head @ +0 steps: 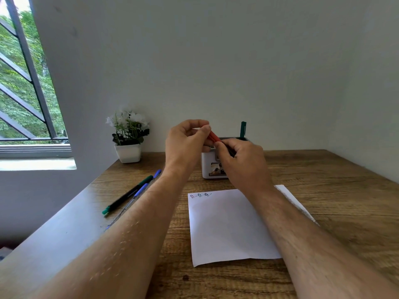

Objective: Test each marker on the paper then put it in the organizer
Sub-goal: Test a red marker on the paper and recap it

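Both hands are raised above the desk in front of the white organizer (208,167). My left hand (186,141) pinches the red cap end of a red marker (214,136). My right hand (239,160) grips the marker's dark body. A dark green marker (243,129) stands upright in the organizer. The white paper (228,225) lies below my hands, with three small scribbles (200,195) in its top left corner. On the desk to the left lie a green-capped black marker (127,194) and blue pens (140,190).
A white pot with white flowers (128,137) stands at the back left of the wooden desk (323,190). A window with dark bars (23,83) is at the far left. A plain wall runs behind the desk.
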A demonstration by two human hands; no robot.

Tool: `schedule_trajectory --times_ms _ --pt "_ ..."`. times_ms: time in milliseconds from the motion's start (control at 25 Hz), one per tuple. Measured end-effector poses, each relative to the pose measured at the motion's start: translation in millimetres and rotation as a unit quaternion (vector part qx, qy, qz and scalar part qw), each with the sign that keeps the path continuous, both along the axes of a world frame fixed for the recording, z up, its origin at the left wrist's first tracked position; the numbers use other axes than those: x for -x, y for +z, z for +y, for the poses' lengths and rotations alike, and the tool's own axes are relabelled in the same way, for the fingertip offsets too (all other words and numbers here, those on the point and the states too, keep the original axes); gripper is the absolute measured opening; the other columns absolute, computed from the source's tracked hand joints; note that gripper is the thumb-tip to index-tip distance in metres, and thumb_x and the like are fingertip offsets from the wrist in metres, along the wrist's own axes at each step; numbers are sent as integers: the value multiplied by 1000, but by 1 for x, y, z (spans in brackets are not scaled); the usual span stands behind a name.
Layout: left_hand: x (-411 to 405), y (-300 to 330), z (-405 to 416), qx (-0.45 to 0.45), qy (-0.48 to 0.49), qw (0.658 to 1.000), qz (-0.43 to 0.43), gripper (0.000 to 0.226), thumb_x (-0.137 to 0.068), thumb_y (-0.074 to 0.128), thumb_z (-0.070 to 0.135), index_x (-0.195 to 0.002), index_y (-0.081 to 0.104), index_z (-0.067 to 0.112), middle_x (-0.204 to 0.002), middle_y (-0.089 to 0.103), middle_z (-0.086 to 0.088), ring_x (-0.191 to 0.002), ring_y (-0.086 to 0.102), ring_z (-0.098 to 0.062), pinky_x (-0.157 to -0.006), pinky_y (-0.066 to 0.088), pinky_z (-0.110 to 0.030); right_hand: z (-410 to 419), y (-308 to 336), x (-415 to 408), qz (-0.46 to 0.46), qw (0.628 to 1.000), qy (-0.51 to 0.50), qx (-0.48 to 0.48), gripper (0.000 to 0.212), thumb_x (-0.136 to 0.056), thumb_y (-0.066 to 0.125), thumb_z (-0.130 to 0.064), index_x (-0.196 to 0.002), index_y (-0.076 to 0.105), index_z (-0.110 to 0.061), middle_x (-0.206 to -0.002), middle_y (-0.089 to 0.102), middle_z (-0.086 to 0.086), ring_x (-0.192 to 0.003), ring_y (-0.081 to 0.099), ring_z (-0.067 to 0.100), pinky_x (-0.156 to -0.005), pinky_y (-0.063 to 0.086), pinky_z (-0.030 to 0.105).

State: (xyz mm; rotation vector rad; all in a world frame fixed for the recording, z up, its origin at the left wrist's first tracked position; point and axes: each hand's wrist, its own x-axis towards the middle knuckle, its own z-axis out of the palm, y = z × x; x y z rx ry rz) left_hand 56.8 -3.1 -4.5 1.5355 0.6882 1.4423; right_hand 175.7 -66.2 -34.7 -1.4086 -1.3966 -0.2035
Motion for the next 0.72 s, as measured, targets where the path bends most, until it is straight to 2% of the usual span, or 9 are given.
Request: schedule_trajectory --times_ms 80,160,280,400,520,600,720 --pt "-1 0 0 21 -19 1000 -6 16 -90 71 22 -101 74 10 -82 77 -8 -71 72 -16 -64 58 -28 -1 1 -1 2 1000 -6 -4 26 -98 56 -35 -98 77 -19 -63 59 -20 -61 60 -8 -48 40 8" --pt "0 0 0 38 -38 999 -6 20 -88 73 25 -100 75 9 -84 77 -10 -72 72 -17 -62 58 -25 -1 1 -3 -1 1000 -17 3 29 -98 55 -40 -98 77 -21 -66 62 -18 -59 61 -2 -48 40 9" --pt "0 1 1 50 -49 998 -10 20 -87 74 24 -98 75 8 -86 76 -13 -69 70 -15 -60 58 -23 0 1 -4 -11 999 -32 15 34 -98 53 -43 -93 77 -20 -67 65 -13 -58 61 3 -48 45 17" --pt "1 1 2 48 -44 998 -7 18 -88 73 24 -97 75 8 -85 76 -13 -69 70 -15 -61 58 -23 -2 4 -1 -30 998 -40 25 36 -98 52 -46 -89 75 -20 -66 64 -12 -56 60 5 -46 45 18" --pt "4 2 6 57 -12 998 -8 12 -90 71 23 -94 73 12 -80 75 -7 -63 67 -11 -55 54 -21 -2 6 -2 -61 995 -63 47 41 -96 52 -53 -73 66 -22 -58 58 -11 -51 56 6 -43 39 19" --pt "9 3 9 85 -11 995 -41 8 -91 69 19 -92 70 12 -75 73 -4 -60 63 -8 -52 51 -19 -4 5 -5 -50 995 -69 53 45 -96 49 -55 -65 58 -24 -55 52 -12 -47 51 5 -40 30 13" --pt "13 6 10 158 -97 972 -142 14 -89 68 4 -101 65 -3 -77 73 -10 -63 69 -11 -57 56 -18 -2 4 -6 41 998 -50 29 44 -99 46 -49 -73 64 -19 -59 56 -12 -50 53 1 -40 36 10"
